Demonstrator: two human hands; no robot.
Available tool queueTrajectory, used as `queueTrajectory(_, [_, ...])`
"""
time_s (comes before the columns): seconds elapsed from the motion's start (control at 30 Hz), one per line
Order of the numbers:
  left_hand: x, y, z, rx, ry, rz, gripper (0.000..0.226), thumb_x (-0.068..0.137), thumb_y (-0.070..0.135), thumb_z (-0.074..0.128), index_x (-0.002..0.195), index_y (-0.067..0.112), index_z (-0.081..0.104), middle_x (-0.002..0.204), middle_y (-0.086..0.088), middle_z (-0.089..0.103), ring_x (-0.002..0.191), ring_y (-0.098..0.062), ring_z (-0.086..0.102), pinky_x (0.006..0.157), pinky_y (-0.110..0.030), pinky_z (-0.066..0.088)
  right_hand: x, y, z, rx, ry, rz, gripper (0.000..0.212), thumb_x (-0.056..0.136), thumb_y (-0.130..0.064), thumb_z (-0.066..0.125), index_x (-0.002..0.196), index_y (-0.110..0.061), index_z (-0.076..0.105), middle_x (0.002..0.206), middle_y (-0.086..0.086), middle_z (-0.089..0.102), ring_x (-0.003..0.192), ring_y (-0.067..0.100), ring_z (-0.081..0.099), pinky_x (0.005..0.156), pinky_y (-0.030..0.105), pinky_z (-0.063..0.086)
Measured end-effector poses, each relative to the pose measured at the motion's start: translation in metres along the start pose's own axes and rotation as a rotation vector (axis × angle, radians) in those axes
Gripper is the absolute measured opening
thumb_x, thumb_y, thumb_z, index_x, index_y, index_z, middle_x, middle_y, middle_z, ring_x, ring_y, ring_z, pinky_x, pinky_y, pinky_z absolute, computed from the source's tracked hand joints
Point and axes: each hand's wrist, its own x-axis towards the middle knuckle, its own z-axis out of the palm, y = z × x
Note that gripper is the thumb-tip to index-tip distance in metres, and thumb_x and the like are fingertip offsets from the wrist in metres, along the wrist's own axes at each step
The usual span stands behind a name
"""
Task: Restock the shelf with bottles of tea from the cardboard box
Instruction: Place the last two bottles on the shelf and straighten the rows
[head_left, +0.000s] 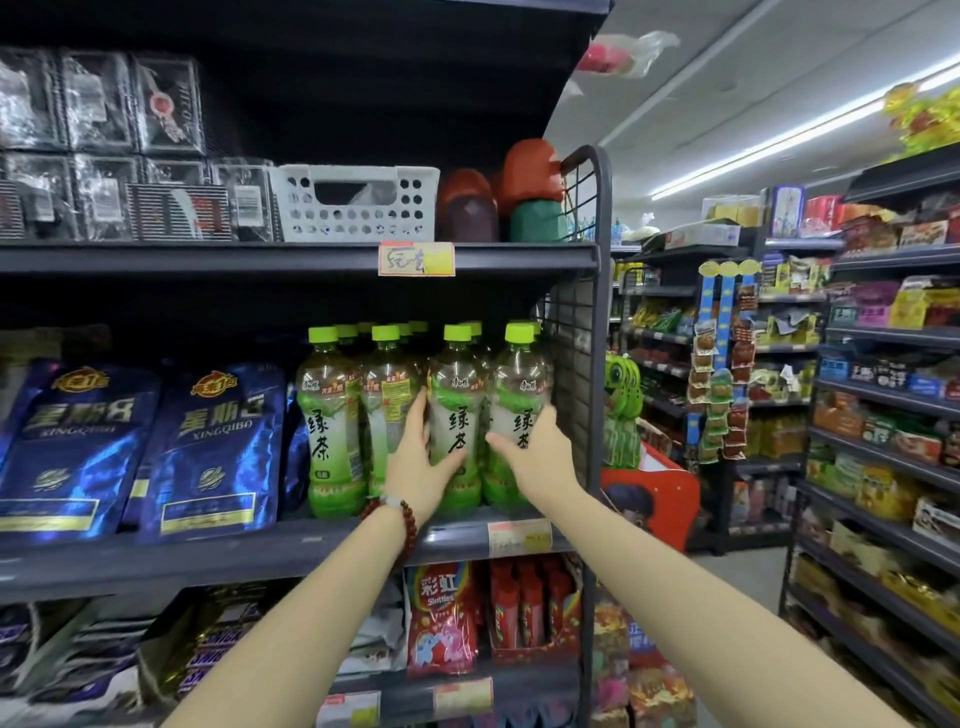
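Green-capped tea bottles (395, 415) labelled 绿茶 stand at the shelf's (291, 545) right end, beside blue XINGQIBA bags (213, 447). The left hand (418, 465) and right hand (535, 454), fingers spread, each apparently grip a front bottle; Skittles (441, 618) sit below.

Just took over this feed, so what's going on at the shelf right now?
A person is stocking green tea bottles on the middle shelf. The left hand wraps the third front bottle; the right hand rests on the rightmost bottle, both standing upright. Blue bags sit left of them. No cardboard box is in view.
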Motion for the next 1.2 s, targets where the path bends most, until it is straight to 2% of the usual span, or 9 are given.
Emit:
queueTrajectory(0.13, [0.0,-0.009,0.005,0.143,0.065,-0.07,0.078,0.082,0.02,0.068,0.146,0.013,0.025,0.151,-0.008,0.035,0.139,-0.021,0.035,0.113,-0.034,0.029,-0.01,0.018,0.006,-0.067,0.006,0.041,0.069,0.085,-0.031,0.067,0.138,-0.003,0.032,0.141,0.016,0.047,0.13,0.029,0.044,0.1,0.032,0.038])
queueTrajectory(0.3, [0.002,-0.008,0.008,0.211,0.103,-0.101,0.079,0.08,0.026,0.07,0.144,0.01,0.028,0.148,-0.01,0.039,0.137,-0.024,0.037,0.113,-0.035,0.032,-0.004,0.018,0.006,-0.099,0.022,0.029,0.07,0.084,-0.033,0.069,0.14,-0.004,0.037,0.137,0.013,0.052,0.126,0.028,0.048,0.098,0.032,0.04])
queueTrajectory(0.4, [0.005,0.0,0.009,0.266,0.146,-0.13,0.08,0.077,0.035,0.072,0.142,0.009,0.033,0.145,-0.01,0.044,0.134,-0.026,0.042,0.11,-0.036,0.035,-0.004,0.018,0.008,-0.125,0.088,0.011,0.055,0.083,-0.032,0.069,0.126,-0.005,0.049,0.12,0.012,0.063,0.107,0.024,0.058,0.082,0.026,0.043])
queueTrajectory(0.5, [0.009,0.005,0.01,0.264,0.178,-0.119,0.074,0.077,0.033,0.072,0.138,0.008,0.039,0.141,-0.011,0.049,0.131,-0.026,0.046,0.107,-0.035,0.037,-0.011,0.014,0.008,-0.132,0.171,-0.004,0.044,0.082,-0.029,0.07,0.114,-0.007,0.051,0.107,0.01,0.065,0.092,0.022,0.06,0.076,0.031,0.049])
queueTrajectory(0.67, [0.009,0.007,0.013,0.198,0.171,-0.075,0.068,0.074,0.023,0.076,0.134,0.007,0.047,0.136,-0.011,0.054,0.127,-0.022,0.051,0.108,-0.034,0.041,-0.012,0.011,-0.006,-0.164,0.279,-0.037,0.039,0.082,-0.024,0.069,0.112,-0.009,0.05,0.109,0.013,0.066,0.102,0.032,0.061,0.083,0.038,0.052])
queueTrajectory(0.9, [0.014,0.002,0.021,0.05,0.065,-0.09,0.07,0.074,0.024,0.075,0.135,0.007,0.044,0.137,-0.011,0.053,0.128,-0.02,0.05,0.109,-0.041,0.04,-0.004,0.016,-0.014,-0.163,0.267,0.015,0.034,0.083,-0.023,0.069,0.107,-0.006,0.051,0.108,0.015,0.066,0.101,0.033,0.061,0.076,0.03,0.045])
queueTrajectory(1.07, [0.019,-0.005,0.026,0.108,0.027,-0.055,0.065,0.078,0.026,0.072,0.135,0.013,0.043,0.136,-0.007,0.055,0.13,-0.019,0.048,0.108,-0.039,0.041,0.003,0.015,-0.011,-0.192,0.23,0.035,0.037,0.084,-0.029,0.067,0.108,-0.005,0.052,0.107,0.015,0.065,0.1,0.032,0.062,0.073,0.029,0.043])
queueTrajectory(1.2, [0.022,-0.007,0.028,0.162,0.061,-0.018,0.065,0.078,0.027,0.071,0.135,0.013,0.043,0.135,-0.007,0.056,0.129,-0.02,0.049,0.108,-0.039,0.041,0.009,0.02,-0.005,-0.225,0.223,0.073,0.039,0.084,-0.03,0.068,0.108,-0.004,0.053,0.108,0.016,0.065,0.101,0.034,0.062,0.079,0.034,0.049])
